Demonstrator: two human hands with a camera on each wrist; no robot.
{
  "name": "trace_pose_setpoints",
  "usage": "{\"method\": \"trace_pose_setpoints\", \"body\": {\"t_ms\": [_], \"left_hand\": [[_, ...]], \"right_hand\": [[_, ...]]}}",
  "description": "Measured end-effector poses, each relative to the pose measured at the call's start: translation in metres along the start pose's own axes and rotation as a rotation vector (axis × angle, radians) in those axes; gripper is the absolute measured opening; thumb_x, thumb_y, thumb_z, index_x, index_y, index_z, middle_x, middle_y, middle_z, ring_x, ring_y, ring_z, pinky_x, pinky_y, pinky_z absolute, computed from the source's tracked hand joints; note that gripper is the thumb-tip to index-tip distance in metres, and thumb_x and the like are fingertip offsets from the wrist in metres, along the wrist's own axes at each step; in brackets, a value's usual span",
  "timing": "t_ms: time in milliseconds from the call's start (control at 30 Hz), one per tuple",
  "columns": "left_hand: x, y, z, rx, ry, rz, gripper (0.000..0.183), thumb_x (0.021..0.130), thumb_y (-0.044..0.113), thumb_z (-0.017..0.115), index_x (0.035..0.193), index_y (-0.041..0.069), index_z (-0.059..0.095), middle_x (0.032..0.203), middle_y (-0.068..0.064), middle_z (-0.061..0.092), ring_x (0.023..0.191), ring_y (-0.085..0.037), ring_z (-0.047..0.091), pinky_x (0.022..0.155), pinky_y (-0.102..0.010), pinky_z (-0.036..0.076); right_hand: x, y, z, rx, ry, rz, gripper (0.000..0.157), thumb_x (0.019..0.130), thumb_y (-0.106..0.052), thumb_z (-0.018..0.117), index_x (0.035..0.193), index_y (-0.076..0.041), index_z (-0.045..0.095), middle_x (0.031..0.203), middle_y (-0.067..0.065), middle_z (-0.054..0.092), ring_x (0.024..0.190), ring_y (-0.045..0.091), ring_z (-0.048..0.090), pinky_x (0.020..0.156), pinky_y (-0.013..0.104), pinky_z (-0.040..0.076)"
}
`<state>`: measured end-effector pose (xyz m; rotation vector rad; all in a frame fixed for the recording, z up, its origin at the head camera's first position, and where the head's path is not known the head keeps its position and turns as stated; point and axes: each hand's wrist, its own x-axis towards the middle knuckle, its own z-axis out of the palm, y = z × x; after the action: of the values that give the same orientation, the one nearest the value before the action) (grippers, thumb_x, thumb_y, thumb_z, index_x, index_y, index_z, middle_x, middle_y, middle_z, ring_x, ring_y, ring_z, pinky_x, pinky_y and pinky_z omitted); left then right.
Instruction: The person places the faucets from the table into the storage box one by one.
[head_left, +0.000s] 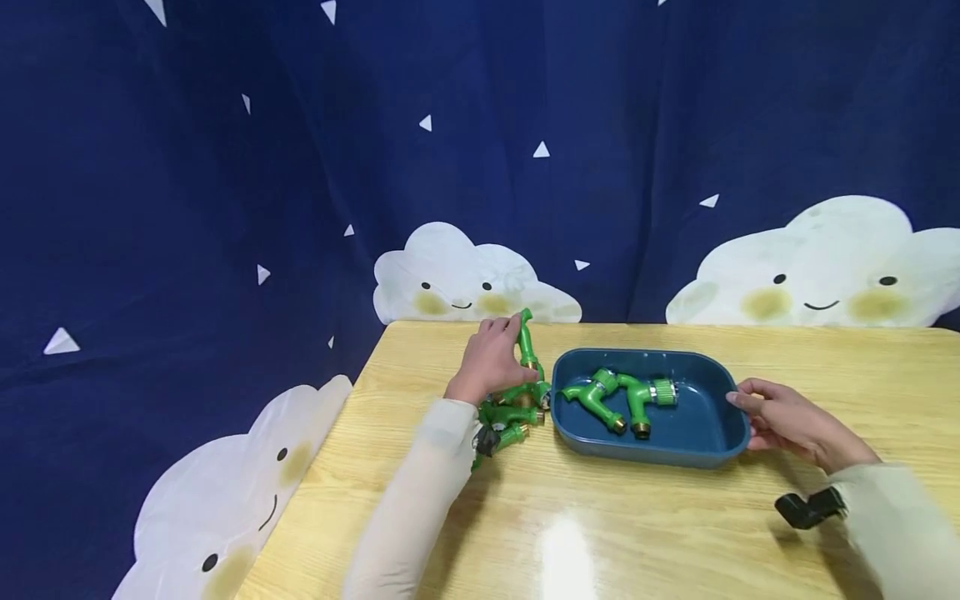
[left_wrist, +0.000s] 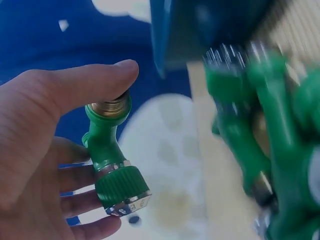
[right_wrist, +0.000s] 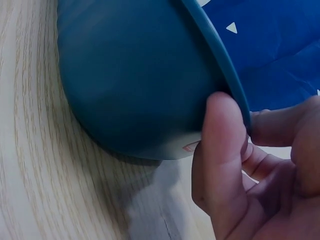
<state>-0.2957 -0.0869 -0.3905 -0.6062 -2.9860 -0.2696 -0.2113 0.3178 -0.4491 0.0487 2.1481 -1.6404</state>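
My left hand (head_left: 491,362) grips a green faucet (head_left: 527,340) above a pile of similar green faucets (head_left: 517,415), left of a blue plastic bin (head_left: 637,454). In the left wrist view the thumb presses the brass threaded end of the held faucet (left_wrist: 106,142), while the fingers lie along its other side. My right hand (head_left: 795,427) pinches the bin's right rim; the right wrist view shows thumb and fingers on either side of the bin's wall (right_wrist: 135,85). Inside the bin lie two green faucets, one on the left (head_left: 596,400) and one in the middle (head_left: 640,398).
Everything stands on a light wooden table (head_left: 637,533). Behind and to the left hangs a dark blue curtain (head_left: 480,167) with white clouds and triangles. The pile on the table is partly hidden by my left wrist and blurred in the left wrist view.
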Motion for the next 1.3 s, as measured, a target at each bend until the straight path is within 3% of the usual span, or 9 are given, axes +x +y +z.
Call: {"method": "trace_pose_setpoints", "body": {"t_ms": [100,267,800,1300], "left_hand": [[-0.001,0.020,-0.005,0.043,0.010,0.052,0.104,0.075,0.055,0.081,0.155,0.013,0.032,0.149,-0.007,0.050,0.137,-0.030,0.045,0.104,-0.047,0.047],[-0.002,0.041,-0.001,0.123,-0.034,0.136,0.102,0.074,0.058,0.080,0.154,0.015,0.034,0.146,-0.005,0.052,0.132,-0.027,0.047,0.100,-0.044,0.049],[0.003,0.086,0.013,0.290,-0.109,0.321,0.103,0.075,0.066,0.075,0.156,0.017,0.033,0.149,0.000,0.050,0.131,-0.020,0.048,0.100,-0.038,0.051],[0.004,0.116,0.020,0.334,-0.164,0.403,0.102,0.076,0.068,0.072,0.157,0.022,0.029,0.153,0.006,0.045,0.136,-0.016,0.044,0.109,-0.036,0.045]], "right_hand": [[-0.001,-0.002,-0.002,0.006,0.010,0.017,0.021,0.107,-0.029,0.044,0.102,-0.009,0.046,0.074,-0.002,0.060,0.065,0.009,0.065,0.063,0.027,0.060],[-0.002,-0.004,0.000,-0.002,0.020,0.020,0.021,0.107,-0.028,0.043,0.100,-0.009,0.047,0.073,-0.003,0.059,0.063,0.009,0.064,0.061,0.026,0.059],[-0.004,-0.004,0.001,0.008,0.033,0.017,0.020,0.106,-0.029,0.045,0.099,-0.010,0.047,0.071,-0.004,0.059,0.061,0.008,0.063,0.058,0.024,0.058],[-0.002,-0.002,0.000,0.007,0.031,0.014,0.020,0.106,-0.028,0.045,0.098,-0.010,0.046,0.071,-0.004,0.058,0.061,0.008,0.063,0.058,0.025,0.058]]}}
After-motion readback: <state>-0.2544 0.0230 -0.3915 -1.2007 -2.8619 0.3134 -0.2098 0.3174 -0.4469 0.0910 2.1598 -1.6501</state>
